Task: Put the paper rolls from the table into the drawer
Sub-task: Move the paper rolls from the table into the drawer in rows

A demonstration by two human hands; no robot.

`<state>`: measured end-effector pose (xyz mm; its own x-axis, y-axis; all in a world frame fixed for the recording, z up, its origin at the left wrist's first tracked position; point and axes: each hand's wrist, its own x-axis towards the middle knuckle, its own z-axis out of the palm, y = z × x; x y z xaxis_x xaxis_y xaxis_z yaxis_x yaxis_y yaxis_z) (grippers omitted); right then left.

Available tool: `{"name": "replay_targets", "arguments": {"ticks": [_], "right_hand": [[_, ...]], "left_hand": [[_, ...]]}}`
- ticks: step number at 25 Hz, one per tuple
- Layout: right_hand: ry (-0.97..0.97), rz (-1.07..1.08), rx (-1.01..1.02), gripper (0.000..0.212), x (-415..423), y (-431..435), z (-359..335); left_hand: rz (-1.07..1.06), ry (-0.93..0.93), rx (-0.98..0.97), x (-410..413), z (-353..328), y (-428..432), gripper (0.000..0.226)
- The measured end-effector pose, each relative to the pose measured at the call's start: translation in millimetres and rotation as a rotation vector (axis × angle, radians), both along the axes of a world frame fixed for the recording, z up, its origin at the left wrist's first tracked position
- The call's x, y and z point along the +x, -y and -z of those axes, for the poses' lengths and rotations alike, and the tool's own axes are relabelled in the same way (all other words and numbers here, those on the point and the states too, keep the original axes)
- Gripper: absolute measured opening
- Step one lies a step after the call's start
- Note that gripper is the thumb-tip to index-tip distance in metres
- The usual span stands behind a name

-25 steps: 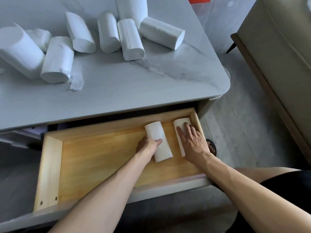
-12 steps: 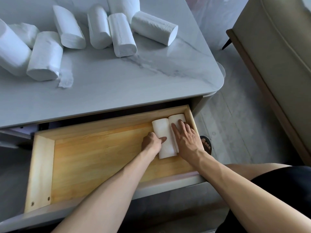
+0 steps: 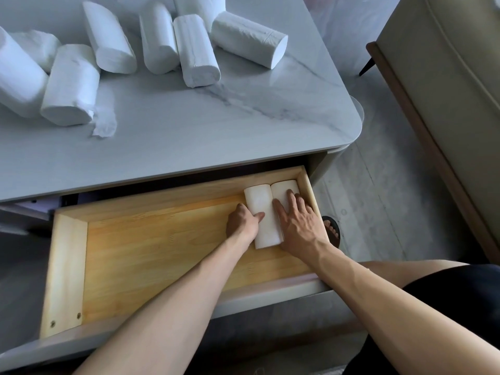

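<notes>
Head view: two paper rolls lie side by side in the drawer [image 3: 65, 266], touching, tucked into its far right corner. Your left hand [image 3: 242, 221] is loosely curled against the left flank of the nearer roll [image 3: 261, 212], thumb over its top; more a push than a full wrap. Your right hand [image 3: 297, 223] lies flat and open, fingers spread, pressing on the corner roll [image 3: 284, 189] and covering most of it. Neither hand has anything lifted.

Handling, as I judge it: light, soft, compressible, no visible hollow core. Surface looks matte, so slip is unlikely. Squeeze hard and they'll dent or go oval, as several on the table [image 3: 189, 142] already look flattened. Take each across the middle of its length, thumb on one flank, fingers on the other, light pressure. Ends are fine for nudging into line.

Beyond your hands, past the drawer's back edge, the remaining rolls [image 3: 151, 41] sit in a loose cluster on the tabletop, far and to your left, some touching or overlapping. One roll [image 3: 69, 86] trails a loose tail of paper [image 3: 104, 121]; grip that one so the tail stays wrapped.

Left of your hands the drawer floor is bare wood, plenty of room to row the rest.
</notes>
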<state>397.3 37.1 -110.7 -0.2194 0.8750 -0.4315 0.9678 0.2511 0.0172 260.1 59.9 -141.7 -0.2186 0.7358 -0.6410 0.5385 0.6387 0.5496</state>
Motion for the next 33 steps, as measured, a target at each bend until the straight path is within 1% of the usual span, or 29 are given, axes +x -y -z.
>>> {"name": "replay_targets", "arguments": {"ticks": [4,7,9,10,11,14,15,16,17,18,19,20,21,22,23,24,26,28,30,31,33], "right_hand": [[-0.009,0.025,-0.008,0.091,-1,-1,-1],[-0.010,0.039,-0.019,0.092,-3,-1,-6],[0.005,0.044,-0.047,0.096,-3,0,-15],[0.007,0.046,-0.056,0.094,-5,0,-21],[-0.011,0.036,-0.056,0.088,-7,-1,-28],[-0.150,-0.057,0.007,0.049,-22,-9,-59],[-0.208,-0.100,0.046,0.041,-32,-15,-75],[-0.260,-0.121,0.085,0.037,-39,-19,-89],[-0.329,-0.125,0.147,0.034,-53,-29,-105],[-0.407,-0.111,0.193,0.031,-66,-41,-121],[-0.469,-0.089,0.209,0.029,-71,-51,-130],[-0.529,-0.071,0.229,0.026,-83,-68,-142],[-0.582,-0.037,0.250,0.025,-96,-86,-152],[-0.635,0.007,0.256,0.026,-107,-105,-160],[-0.669,0.045,0.263,0.032,-118,-127,-166],[-0.670,0.086,0.272,0.041,-128,-149,-170],[-0.609,0.178,0.280,0.058,-143,-193,-173],[-0.602,0.273,0.241,0.064,-154,-225,-172],[-0.666,0.373,0.188,0.065,-165,-248,-167],[-0.682,0.412,0.179,0.065,-169,-256,-164],[-0.663,0.470,0.175,0.070,-175,-264,-161]], "left_hand": [[0.056,-0.018,0.013,-2,-1,-1,0.044],[0.151,0.010,-0.031,-13,-9,-1,0.045],[0.198,0.051,-0.078,-28,-26,3,0.057],[0.196,0.085,-0.083,-40,-39,4,0.060],[0.182,0.146,-0.065,-56,-54,4,0.055],[0.155,0.462,-0.001,-110,-118,-4,0.025],[0.143,0.509,0.057,-130,-143,-11,0.019],[0.112,0.519,0.145,-146,-162,-16,0.015],[0.063,0.471,0.281,-167,-185,-24,0.013],[0.010,0.378,0.418,-186,-203,-35,0.010],[-0.033,0.226,0.512,-195,-209,-47,0.008],[-0.056,-0.008,0.596,-210,-218,-61,0.016],[-0.039,-0.244,0.618,-225,-222,-74,0.029],[0.001,-0.398,0.591,-235,-221,-87,0.041],[0.051,-0.484,0.548,-242,-219,-101,0.048],[0.114,-0.533,0.508,-246,-214,-113,0.049],[0.227,-0.633,0.490,-249,-202,-134,0.040],[0.267,-0.711,0.524,-252,-195,-150,0.030],[0.222,-0.764,0.501,-255,-192,-164,0.025],[0.184,-0.777,0.465,-256,-192,-169,0.031],[0.158,-0.819,0.391,-255,-190,-176,0.049]]}}
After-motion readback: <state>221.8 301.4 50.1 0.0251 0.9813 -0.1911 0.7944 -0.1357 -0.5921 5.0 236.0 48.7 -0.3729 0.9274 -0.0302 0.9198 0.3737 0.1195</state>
